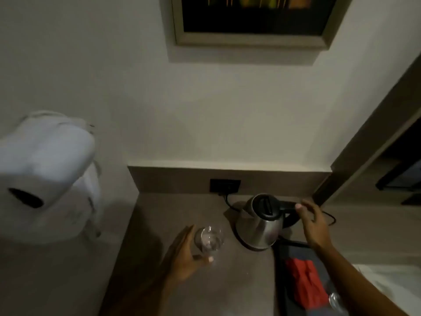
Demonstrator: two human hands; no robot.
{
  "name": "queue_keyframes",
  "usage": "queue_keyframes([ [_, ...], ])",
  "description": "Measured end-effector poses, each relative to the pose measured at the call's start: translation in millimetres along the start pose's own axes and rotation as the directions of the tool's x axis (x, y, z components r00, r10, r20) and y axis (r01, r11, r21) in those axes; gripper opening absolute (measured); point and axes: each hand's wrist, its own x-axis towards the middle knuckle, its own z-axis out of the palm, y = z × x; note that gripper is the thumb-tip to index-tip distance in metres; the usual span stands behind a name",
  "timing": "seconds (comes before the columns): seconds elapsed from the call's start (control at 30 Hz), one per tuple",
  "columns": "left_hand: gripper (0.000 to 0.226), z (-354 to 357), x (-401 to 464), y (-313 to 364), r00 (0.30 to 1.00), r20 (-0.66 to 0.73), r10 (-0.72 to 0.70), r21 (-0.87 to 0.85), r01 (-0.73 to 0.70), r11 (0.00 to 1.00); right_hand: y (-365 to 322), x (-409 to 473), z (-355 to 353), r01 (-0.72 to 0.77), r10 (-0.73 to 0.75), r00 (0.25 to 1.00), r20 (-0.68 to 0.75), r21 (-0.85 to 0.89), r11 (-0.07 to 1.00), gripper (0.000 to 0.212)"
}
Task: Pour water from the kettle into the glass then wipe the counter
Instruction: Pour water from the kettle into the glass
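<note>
The kettle (pixel 262 221) stands on its base at the back of the counter (pixel 227 281), plugged into the wall socket (pixel 225 185), its handle turned to the right. The glass (pixel 209 239) stands just left of it, nearer the front edge. The step in hand looks like taking up the kettle: it is best gripped fully round the handle and lifted straight off the base, then tipped slowly with the spout over the glass, to keep the counter dry. The right hand (pixel 313 221) is spread open, fingertips at the handle, not closed on it. The left hand (pixel 185 255) is open and cupped beside the glass, its thumb near the foot. A red cloth (pixel 304 281) lies on a dark tray (pixel 281 270) to the right.
</note>
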Motion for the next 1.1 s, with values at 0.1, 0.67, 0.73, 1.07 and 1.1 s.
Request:
queue_keyframes([
  [0.1, 0.097, 18, 22, -13, 0.999, 0.047, 0.014, -0.137, -0.007, 0.990, 22, 22, 15, -0.016, 0.017, 1.000, 0.026, -0.020, 1.000, 0.027],
  [0.67, 0.084, 38, 45, -6, 0.995, 0.034, -0.090, -0.167, 0.095, 0.981, -17, 39, 56, 0.203, -0.203, 0.979, -0.003, -0.012, 0.979, 0.044],
  [0.73, 0.083, 37, 45, -8, 0.998, 0.026, -0.058, -0.155, 0.061, 0.986, -36, 32, 58, 0.314, -0.310, 0.948, 0.070, -0.059, 0.948, 0.041],
  [1.07, 0.088, 36, 45, -19, 1.000, 0.012, 0.004, -0.095, -0.003, 0.995, -95, 14, 79, 0.734, -0.650, 0.679, 0.341, -0.332, 0.592, 0.047],
  [1.1, 0.088, 36, 45, -19, 1.000, 0.017, 0.004, -0.088, -0.002, 0.996, -97, 12, 80, 0.759, -0.671, 0.649, 0.359, -0.367, 0.538, 0.048],
])
